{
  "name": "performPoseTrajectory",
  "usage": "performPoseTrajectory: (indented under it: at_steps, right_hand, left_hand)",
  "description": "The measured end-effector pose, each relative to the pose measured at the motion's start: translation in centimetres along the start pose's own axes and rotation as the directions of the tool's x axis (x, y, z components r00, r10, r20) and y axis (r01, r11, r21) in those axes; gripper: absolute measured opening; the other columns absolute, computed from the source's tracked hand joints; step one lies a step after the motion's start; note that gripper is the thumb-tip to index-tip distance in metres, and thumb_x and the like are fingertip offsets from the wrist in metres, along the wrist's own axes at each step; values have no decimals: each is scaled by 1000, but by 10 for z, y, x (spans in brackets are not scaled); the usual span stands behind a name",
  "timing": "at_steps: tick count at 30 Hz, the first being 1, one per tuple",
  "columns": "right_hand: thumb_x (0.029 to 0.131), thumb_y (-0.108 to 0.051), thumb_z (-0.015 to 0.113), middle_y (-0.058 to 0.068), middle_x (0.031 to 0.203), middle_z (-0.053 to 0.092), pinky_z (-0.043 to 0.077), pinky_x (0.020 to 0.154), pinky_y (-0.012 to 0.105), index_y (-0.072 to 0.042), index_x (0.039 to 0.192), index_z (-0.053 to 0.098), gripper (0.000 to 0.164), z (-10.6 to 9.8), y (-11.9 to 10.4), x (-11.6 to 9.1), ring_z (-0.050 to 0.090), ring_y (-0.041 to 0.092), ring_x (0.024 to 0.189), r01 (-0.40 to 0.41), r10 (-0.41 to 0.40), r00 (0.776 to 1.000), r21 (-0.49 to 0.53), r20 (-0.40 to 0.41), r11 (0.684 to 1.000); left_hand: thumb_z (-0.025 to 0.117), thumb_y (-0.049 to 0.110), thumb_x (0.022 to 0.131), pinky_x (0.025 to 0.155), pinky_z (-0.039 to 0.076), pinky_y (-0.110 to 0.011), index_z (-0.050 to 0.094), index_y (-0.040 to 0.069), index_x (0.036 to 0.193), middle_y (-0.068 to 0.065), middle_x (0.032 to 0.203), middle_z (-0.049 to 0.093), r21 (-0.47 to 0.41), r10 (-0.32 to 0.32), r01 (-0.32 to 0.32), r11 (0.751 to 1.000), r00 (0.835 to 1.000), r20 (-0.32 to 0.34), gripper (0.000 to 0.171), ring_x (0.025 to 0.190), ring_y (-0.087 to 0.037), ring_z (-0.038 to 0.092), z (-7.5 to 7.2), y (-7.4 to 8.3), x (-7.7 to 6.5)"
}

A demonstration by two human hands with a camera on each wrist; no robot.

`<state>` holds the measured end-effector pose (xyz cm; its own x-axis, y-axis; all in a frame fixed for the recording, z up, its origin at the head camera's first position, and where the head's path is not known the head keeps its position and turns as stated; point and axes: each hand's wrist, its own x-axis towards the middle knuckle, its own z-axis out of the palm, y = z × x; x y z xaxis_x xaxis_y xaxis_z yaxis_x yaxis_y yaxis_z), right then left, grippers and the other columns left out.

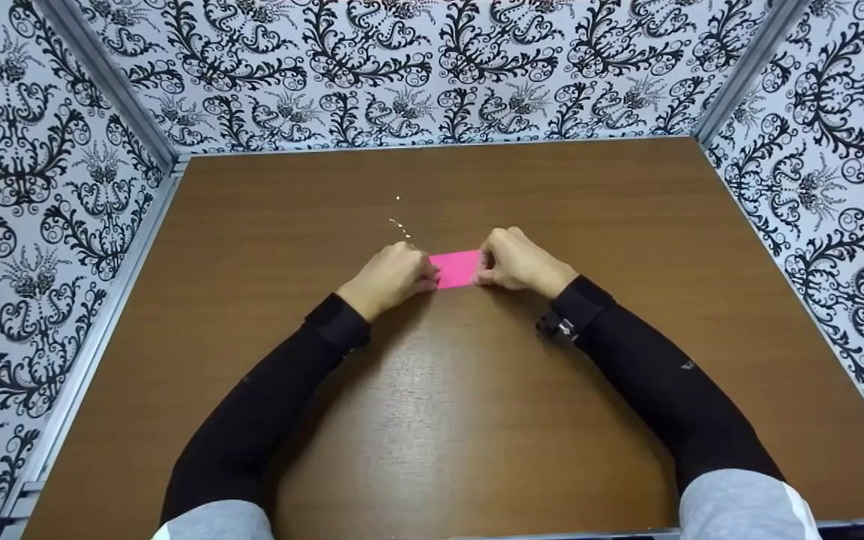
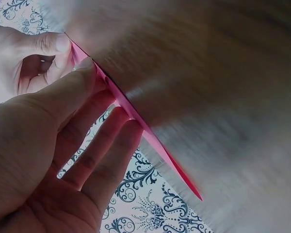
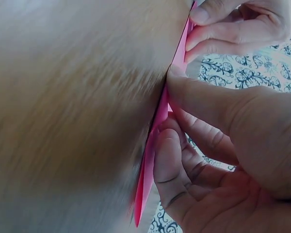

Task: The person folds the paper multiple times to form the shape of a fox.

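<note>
A bright pink sheet of paper (image 1: 455,269) lies low over the wooden table between both hands, and in the wrist views it looks folded, with layers parting at one end. My left hand (image 1: 396,274) pinches its left side; in the left wrist view the thumb presses near the edge and the other fingers support the paper (image 2: 136,116) from the opposite face. Gripping the right side is my right hand (image 1: 516,260), thumb against the paper (image 3: 161,114) and curled fingers beside it. The hands cover both ends of the sheet in the head view.
Several small pale flecks (image 1: 400,224) lie on the brown table (image 1: 432,420) beyond the left hand. Patterned black-and-white walls (image 1: 417,75) with grey metal frame bars enclose the back and sides. A dark device (image 1: 558,328) is strapped at the right wrist.
</note>
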<state>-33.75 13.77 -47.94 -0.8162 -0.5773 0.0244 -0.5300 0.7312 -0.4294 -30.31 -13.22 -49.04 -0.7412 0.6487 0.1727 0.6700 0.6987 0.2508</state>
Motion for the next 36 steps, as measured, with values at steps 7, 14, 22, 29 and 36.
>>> performPoseTrajectory:
  at_steps: [7,14,22,29,36]
  right_hand:
    - [98,-24,96,6,85,83,55,72,32,-10,85,86,22,-4,8,-6,65,16,73,-30,30,1000,-1,-4,1000]
    - [99,-24,96,6,86,82,54,73,32,-9,87,86,22,-7,15,-12,65,17,75,-57,57,998,8,-2,998]
    - [100,-26,95,3,86,78,53,77,34,-10,85,85,24,-13,25,-18,63,18,78,-102,103,995,-4,1,995]
    - [99,-29,97,0,83,80,53,79,34,-12,84,85,25,-13,29,-18,64,17,77,-92,92,996,-8,-8,996]
    - [98,-30,98,2,86,82,55,80,35,-11,86,87,24,-15,28,-19,66,18,78,-103,103,995,0,-7,995]
  left_hand:
    - [90,17,104,94,72,-51,89,6,99,-11,102,90,-24,-5,6,1000,1000,4,12,98,-32,87,-1,-1,0]
    - [89,16,104,97,73,-49,92,7,109,-12,108,91,-41,-1,2,999,1000,10,11,101,-32,88,0,-1,1]
    - [91,17,103,93,72,-51,92,7,105,-11,104,91,-40,2,-2,999,1000,-3,9,97,-32,87,0,-1,0]
    - [89,18,104,89,72,-50,90,9,98,-10,100,90,-39,-18,19,999,1000,10,11,95,-32,86,-1,1,0]
    - [89,18,104,93,72,-52,92,10,104,-10,103,90,-38,-24,25,999,1000,11,9,98,-34,87,-1,1,1]
